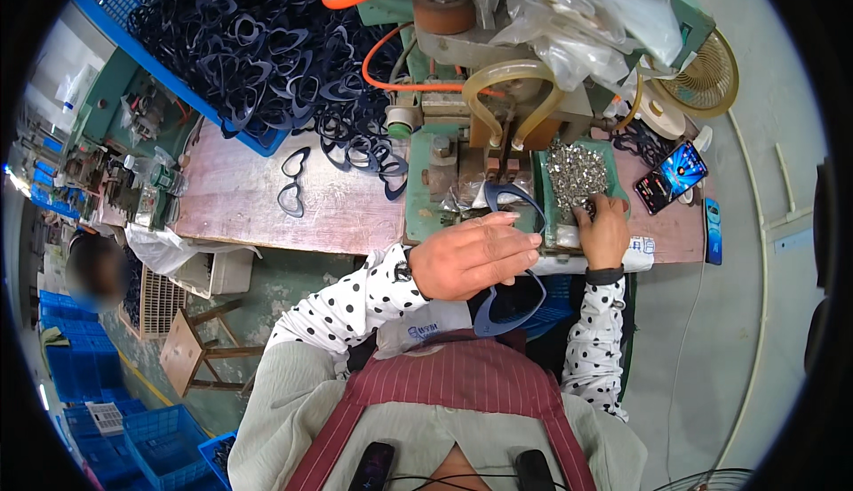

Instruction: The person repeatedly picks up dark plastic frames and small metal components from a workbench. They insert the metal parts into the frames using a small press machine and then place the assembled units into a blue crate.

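Observation:
My left hand (473, 255) grips a dark blue heart-shaped glasses frame (511, 304) and holds it in front of the green press machine (462, 118). One lens ring of the frame hangs below my hand, the other rises above my fingers. My right hand (604, 229) reaches into a tray of small shiny metal parts (576, 173) at the machine's right side, its fingers curled into the pile; whether they pinch a part is hidden.
A blue crate (191, 91) heaped with dark blue frames (258, 38) stands at the back left, with loose frames (293, 184) spilled on the wooden bench (240, 198). A lit phone (672, 176) and a fan (706, 73) are at right. Blue crates and a wooden stool (191, 349) stand on the floor.

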